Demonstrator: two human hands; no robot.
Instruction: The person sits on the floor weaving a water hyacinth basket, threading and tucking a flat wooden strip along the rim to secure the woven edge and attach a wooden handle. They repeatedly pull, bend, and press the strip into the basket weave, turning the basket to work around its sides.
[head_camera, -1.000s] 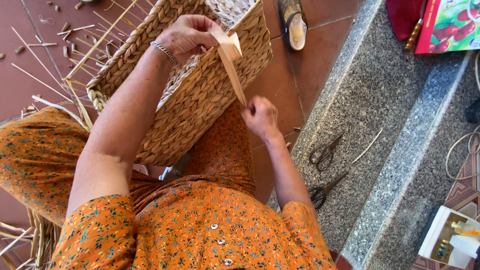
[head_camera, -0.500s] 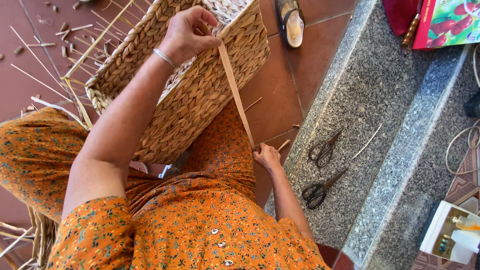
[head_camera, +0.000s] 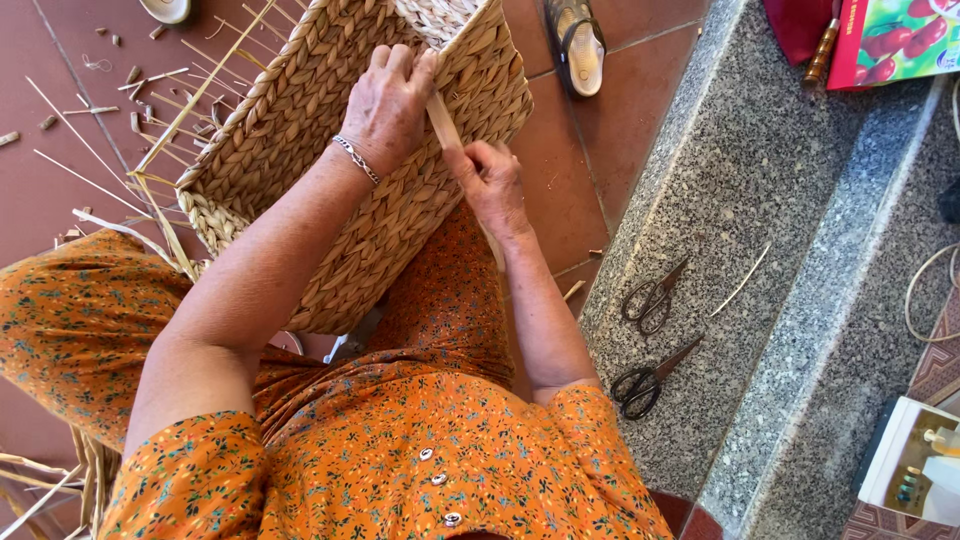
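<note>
Left hand (head_camera: 390, 105) clamps rim of tan woven seagrass basket (head_camera: 300, 130); right hand (head_camera: 495, 185) pinches flat pale reed strip (head_camera: 443, 120). Best kept taut, flat against weave.

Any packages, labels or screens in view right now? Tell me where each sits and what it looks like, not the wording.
Printed box: top right corner on the granite step, flat and rectangular, green with red fruit pictures and a red edge.
Open white box: bottom right edge, rectangular, white walls, small items inside, partly cut off.
No screens or signs visible.
</note>
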